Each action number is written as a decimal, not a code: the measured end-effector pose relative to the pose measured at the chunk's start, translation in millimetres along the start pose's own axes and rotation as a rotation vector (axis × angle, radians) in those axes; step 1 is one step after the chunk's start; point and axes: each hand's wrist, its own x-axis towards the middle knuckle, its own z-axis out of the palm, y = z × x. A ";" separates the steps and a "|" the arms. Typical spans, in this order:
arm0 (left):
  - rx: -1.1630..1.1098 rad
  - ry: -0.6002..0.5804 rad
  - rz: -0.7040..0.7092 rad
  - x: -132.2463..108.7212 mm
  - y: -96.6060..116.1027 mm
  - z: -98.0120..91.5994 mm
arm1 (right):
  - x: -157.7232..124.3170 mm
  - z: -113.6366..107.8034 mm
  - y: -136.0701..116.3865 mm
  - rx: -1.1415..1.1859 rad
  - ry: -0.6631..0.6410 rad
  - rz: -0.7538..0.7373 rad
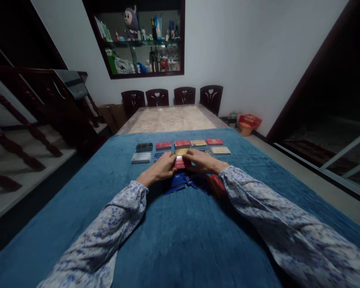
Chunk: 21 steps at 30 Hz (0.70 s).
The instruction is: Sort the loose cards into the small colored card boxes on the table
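Note:
Between my two hands is a stack of red cards (180, 162), held upright or tilted above the blue cloth. My left hand (163, 167) grips its left side, and my right hand (202, 161) closes on the right side. Below them lie loose blue cards (176, 183), spread over one another. Some red cards (217, 185) rest by my right wrist, partly hidden by the sleeve. Just beyond my fingers sits a yellow stack (182, 152). A blue stack (158, 156) shows beside my left fingers, and a dark stack behind my right hand is mostly covered.
Neat card stacks stand in two rows: black (144, 147), red (163, 145), another red (215, 141), yellow (198, 143), white (141, 157) and cream (221, 150). The blue cloth (108, 224) covers the near table. Several chairs (184, 96) line the far end.

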 end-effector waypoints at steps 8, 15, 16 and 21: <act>0.030 0.021 -0.042 8.2 -35.5 -17.3 | 52.6 -7.3 0.6 -0.102 -0.136 -0.003; 0.196 -0.055 -0.099 24.2 -61.1 -31.5 | 89.5 -20.1 -0.6 -0.175 -0.222 0.057; 0.208 -0.064 -0.111 26.5 -64.7 -32.8 | 94.7 -20.5 -0.6 -0.189 -0.232 0.070; 0.214 -0.038 -0.156 36.1 -84.1 -31.8 | 117.3 -19.7 1.9 -0.229 -0.297 0.106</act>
